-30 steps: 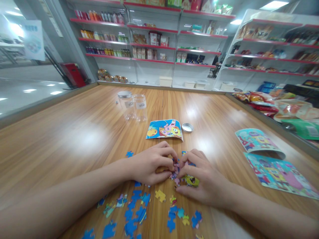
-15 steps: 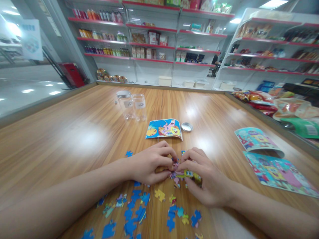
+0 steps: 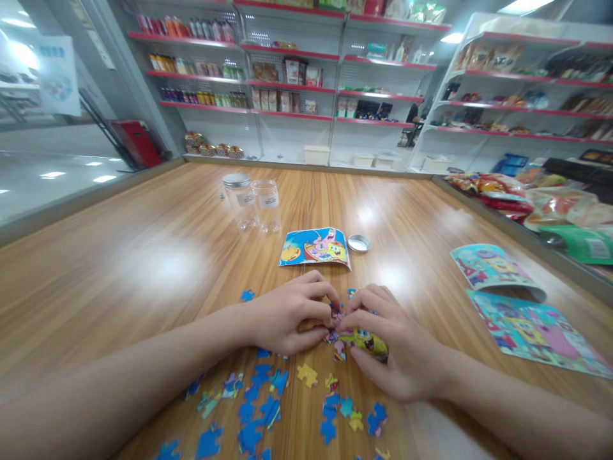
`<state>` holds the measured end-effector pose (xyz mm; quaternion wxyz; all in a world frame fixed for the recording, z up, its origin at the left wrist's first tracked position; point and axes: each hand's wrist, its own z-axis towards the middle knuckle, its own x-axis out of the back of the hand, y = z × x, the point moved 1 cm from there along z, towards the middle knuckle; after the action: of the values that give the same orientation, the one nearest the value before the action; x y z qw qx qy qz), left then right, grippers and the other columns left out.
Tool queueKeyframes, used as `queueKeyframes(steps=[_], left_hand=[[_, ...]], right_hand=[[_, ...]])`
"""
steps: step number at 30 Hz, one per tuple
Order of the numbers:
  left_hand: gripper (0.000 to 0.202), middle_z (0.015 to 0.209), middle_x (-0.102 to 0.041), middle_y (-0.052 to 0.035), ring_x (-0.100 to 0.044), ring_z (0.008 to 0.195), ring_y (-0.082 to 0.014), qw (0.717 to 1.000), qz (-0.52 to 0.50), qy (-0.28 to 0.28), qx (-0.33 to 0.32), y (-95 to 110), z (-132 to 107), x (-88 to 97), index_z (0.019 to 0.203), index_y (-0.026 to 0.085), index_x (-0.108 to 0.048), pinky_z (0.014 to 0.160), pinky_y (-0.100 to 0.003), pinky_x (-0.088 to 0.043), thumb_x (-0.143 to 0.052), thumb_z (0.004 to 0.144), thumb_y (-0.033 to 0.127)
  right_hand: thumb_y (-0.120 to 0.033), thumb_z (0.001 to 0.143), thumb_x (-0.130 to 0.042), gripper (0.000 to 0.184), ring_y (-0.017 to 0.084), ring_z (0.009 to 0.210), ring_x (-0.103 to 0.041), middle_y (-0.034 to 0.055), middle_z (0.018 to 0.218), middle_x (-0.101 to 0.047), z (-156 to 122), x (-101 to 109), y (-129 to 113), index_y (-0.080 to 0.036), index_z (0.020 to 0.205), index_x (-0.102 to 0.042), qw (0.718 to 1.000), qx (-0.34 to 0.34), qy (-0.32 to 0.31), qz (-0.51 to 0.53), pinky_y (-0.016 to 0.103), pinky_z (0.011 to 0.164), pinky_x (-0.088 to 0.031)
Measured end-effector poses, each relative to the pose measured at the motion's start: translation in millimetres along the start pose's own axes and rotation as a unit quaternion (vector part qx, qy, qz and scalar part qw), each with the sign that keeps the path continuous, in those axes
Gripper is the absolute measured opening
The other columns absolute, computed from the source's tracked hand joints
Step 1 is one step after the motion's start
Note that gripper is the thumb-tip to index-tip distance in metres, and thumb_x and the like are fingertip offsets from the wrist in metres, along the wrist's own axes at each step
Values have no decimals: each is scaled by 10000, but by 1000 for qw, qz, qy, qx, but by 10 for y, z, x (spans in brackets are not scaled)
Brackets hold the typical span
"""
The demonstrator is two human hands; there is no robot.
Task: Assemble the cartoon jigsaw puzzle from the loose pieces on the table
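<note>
My left hand (image 3: 297, 316) rests on the table with its fingers curled down onto pink jigsaw puzzle pieces (image 3: 338, 333); the fingertips partly hide what they pinch. Facing it, my right hand (image 3: 400, 345) arches over a joined yellow puzzle section (image 3: 371, 343) with a cartoon face. Its index fingertip meets the pink pieces, and its thumb lies along the section's lower left edge. Nearer to me lie loose blue puzzle pieces (image 3: 249, 434), a yellow piece (image 3: 307, 375) and several mixed-colour ones. A blue piece (image 3: 248, 295) sits above my left wrist.
Beyond my hands lies a curved picture card (image 3: 313, 248) beside a silver lid (image 3: 359, 243). Two clear jars (image 3: 269, 207) stand farther back, one lidded. Two more picture cards (image 3: 536, 332) lie at the right. Packaged goods (image 3: 493, 191) border the table's right edge; shelves stand behind.
My right thumb has shifted left, showing more of the yellow face section. My left hand keeps its place on the pink pieces.
</note>
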<state>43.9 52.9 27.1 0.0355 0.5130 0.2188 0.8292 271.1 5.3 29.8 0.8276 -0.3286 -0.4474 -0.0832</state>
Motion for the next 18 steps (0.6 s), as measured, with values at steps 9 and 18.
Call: queueKeyframes(steps=[9, 18], left_hand=[[78, 1127, -633, -101, -542, 1015, -232, 1000, 4, -1, -5, -10, -6, 4, 931, 189, -682, 937, -409, -486, -628, 874, 189], [96, 1135, -635, -106, -539, 1016, -232, 1000, 0, -3, -4, -9, -3, -6, 951, 190, -687, 937, -409, -487, -616, 887, 190]], right_hand=[[-73, 780, -598, 329, 237, 974, -521, 75, 1025, -574, -3, 0, 24, -211, 1069, -675, 1000, 4, -1, 0, 426, 858, -418], [-26, 762, -573, 352, 233, 981, -531, 68, 1019, -570, -13, -8, 31, -235, 1011, -711, 1000, 12, -16, 1, 426, 862, -428]])
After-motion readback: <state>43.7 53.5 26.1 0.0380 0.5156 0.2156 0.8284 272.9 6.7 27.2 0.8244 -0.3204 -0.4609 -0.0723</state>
